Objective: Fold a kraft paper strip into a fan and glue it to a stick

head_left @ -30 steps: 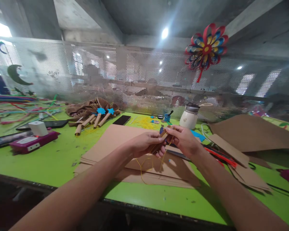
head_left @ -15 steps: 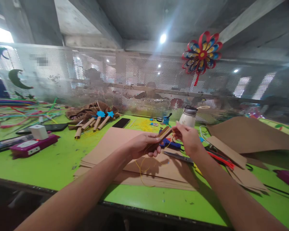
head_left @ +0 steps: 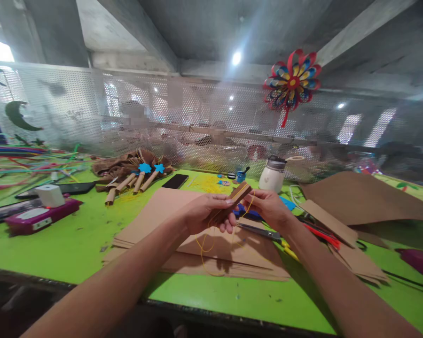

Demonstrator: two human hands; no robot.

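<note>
My left hand [head_left: 207,212] is wrapped round a narrow folded strip of brown paper [head_left: 240,192], whose upper end points up to the right. Just right of that end, my right hand [head_left: 268,204] pinches a thin yellow string [head_left: 249,205]. The string runs along the strip, and loose loops hang below my left hand over a stack of brown paper sheets [head_left: 162,211]. Behind my hands lies a blue tool [head_left: 250,212], partly hidden. Scissors or a similar grey-bladed tool with yellow handles [head_left: 287,249] rest on the sheets beneath my right wrist.
Pleated brown paper pieces with blue shapes [head_left: 144,168], a black phone [head_left: 175,181] and a white jar [head_left: 271,176] stand or lie at the back of the green table [head_left: 56,253]. A purple power strip [head_left: 44,216] is left; red-handled scissors [head_left: 324,234] are right.
My right hand has moved slightly left and down beside the strip's end, drawing the string across it. The view has shifted a little.
</note>
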